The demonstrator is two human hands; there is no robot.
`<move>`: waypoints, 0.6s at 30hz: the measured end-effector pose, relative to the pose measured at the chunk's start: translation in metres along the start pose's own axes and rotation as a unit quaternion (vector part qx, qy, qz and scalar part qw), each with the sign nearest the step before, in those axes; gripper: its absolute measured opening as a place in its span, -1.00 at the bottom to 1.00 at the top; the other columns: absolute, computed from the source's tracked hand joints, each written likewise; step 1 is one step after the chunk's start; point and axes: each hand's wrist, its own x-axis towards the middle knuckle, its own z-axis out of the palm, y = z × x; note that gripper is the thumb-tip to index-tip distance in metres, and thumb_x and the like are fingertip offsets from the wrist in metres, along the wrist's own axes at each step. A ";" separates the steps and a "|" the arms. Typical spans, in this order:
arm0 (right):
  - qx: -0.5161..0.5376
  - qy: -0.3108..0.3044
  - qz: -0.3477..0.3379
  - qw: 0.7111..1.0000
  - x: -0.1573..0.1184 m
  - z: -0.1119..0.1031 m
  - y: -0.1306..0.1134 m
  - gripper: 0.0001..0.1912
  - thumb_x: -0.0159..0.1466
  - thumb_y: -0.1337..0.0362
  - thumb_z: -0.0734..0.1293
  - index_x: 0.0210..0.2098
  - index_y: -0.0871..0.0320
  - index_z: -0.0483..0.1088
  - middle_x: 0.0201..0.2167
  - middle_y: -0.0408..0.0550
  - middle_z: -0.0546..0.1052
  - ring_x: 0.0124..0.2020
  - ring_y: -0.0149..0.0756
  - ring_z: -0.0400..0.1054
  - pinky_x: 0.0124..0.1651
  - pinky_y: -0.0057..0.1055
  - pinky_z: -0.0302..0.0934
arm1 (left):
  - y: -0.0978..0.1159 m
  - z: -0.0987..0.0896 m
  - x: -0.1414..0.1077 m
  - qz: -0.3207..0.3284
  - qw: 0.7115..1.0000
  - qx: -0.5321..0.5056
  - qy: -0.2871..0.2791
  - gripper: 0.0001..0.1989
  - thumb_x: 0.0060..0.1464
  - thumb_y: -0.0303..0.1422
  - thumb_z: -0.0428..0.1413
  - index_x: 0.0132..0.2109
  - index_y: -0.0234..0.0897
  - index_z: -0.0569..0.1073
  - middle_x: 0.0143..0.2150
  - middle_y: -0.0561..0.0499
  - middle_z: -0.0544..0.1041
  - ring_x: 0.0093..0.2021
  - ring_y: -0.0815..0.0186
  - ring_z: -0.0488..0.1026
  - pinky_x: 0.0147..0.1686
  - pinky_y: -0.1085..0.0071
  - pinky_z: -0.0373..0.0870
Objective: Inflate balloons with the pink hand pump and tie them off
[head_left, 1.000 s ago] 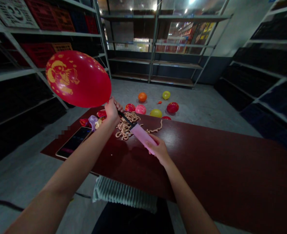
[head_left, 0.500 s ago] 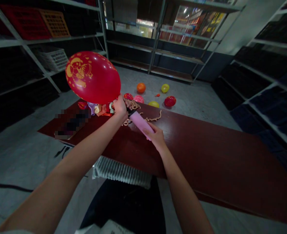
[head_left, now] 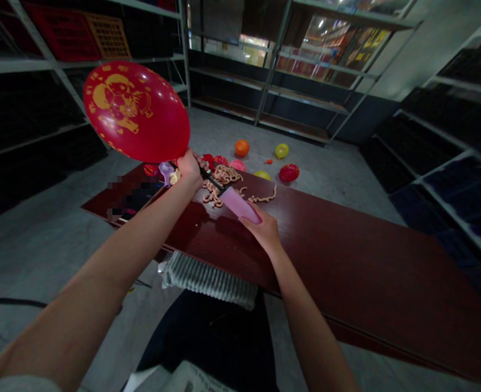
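A large red balloon (head_left: 138, 111) with a yellow printed figure sits at the upper left. My left hand (head_left: 190, 170) is closed at the balloon's neck, where the dark tip of a pump meets it. My right hand (head_left: 263, 224) grips the pink barrel of the pump (head_left: 237, 203), and a dark rod shows between barrel and tip. Behind the pump, beige twisted strings (head_left: 226, 175) lie on the dark red table (head_left: 326, 239). Uninflated balloons (head_left: 166, 171) in several colours lie left of my left hand, partly covered by it.
On the floor beyond the table are an orange balloon (head_left: 241, 148), a yellow balloon (head_left: 282, 151) and a red balloon (head_left: 289, 172). Metal shelves (head_left: 306, 99) stand behind. A ribbed grey cushion (head_left: 211, 283) is under the table's near edge.
The red balloon looks larger and has moved left and up with my left hand. The pump's dark rod now shows longer between my hands. The whole view has shifted slightly.
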 end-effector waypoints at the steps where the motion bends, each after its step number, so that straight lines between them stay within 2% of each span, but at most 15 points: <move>1: -0.003 -0.001 -0.001 1.000 0.000 0.000 0.001 -0.41 0.20 0.03 0.48 0.21 -0.06 0.47 0.17 -0.13 0.57 0.19 -0.08 0.47 0.32 -0.14 0.28 | 0.006 0.000 0.003 0.004 1.000 0.000 0.010 -0.61 0.34 -0.49 -0.04 -0.48 -0.22 0.09 -0.70 0.19 0.06 -0.77 0.47 0.07 -0.73 0.50 -0.02; 6: -0.026 0.005 -0.024 0.999 0.000 0.000 0.001 -0.40 0.21 0.03 0.49 0.23 -0.09 0.44 0.19 -0.14 0.55 0.18 -0.10 0.47 0.29 -0.17 0.31 | 0.039 0.011 0.010 0.019 0.999 0.004 0.040 -0.63 0.35 -0.49 -0.04 -0.45 -0.23 0.07 -0.67 0.19 0.04 -0.76 0.48 0.02 -0.72 0.51 -0.01; 9: -0.049 0.041 -0.064 0.996 0.001 0.001 0.001 -0.31 0.22 0.06 0.49 0.31 -0.04 0.34 0.25 -0.09 0.50 0.20 -0.12 0.45 0.29 -0.19 0.30 | 0.055 0.026 0.003 0.043 0.999 0.016 0.024 -0.62 0.39 -0.48 -0.10 -0.44 -0.22 0.06 -0.65 0.18 0.00 -0.74 0.47 -0.01 -0.72 0.52 -0.04; 11: -0.079 0.074 -0.074 0.991 0.002 0.002 0.001 -0.27 0.23 0.10 0.49 0.34 0.01 0.28 0.23 -0.02 0.51 0.18 -0.11 0.45 0.27 -0.18 0.30 | 0.058 0.038 -0.007 0.082 0.996 0.024 0.001 -0.61 0.45 -0.43 -0.13 -0.43 -0.23 0.05 -0.64 0.19 -0.03 -0.74 0.49 -0.02 -0.71 0.53 -0.05; 15: -0.141 0.135 -0.041 0.980 0.005 0.002 0.003 -0.36 0.22 0.15 0.47 0.26 0.09 0.35 0.10 0.09 0.56 0.10 -0.05 0.46 0.19 -0.14 0.33 | 0.045 0.065 -0.038 0.119 0.990 0.035 -0.067 -0.57 0.52 -0.33 -0.16 -0.42 -0.22 0.05 -0.62 0.19 -0.07 -0.74 0.50 -0.01 -0.69 0.54 -0.09; 16: -0.149 0.147 -0.030 0.977 0.005 0.002 0.004 -0.40 0.21 0.15 0.47 0.21 0.10 0.39 0.08 0.09 0.56 0.08 -0.04 0.46 0.17 -0.15 0.33 | 0.037 0.071 -0.047 0.114 0.989 0.036 -0.084 -0.56 0.52 -0.33 -0.14 -0.42 -0.22 0.05 -0.62 0.19 -0.07 -0.74 0.50 -0.01 -0.68 0.54 -0.09; 18: -0.155 0.169 -0.007 0.973 0.006 0.001 0.005 -0.48 0.19 0.14 0.47 0.12 0.12 0.43 0.04 0.09 0.57 0.06 -0.05 0.46 0.14 -0.17 0.33 | 0.015 0.081 -0.062 0.075 0.993 0.034 -0.080 -0.54 0.51 -0.27 -0.09 -0.43 -0.22 0.06 -0.62 0.19 -0.07 -0.75 0.50 -0.01 -0.68 0.53 -0.10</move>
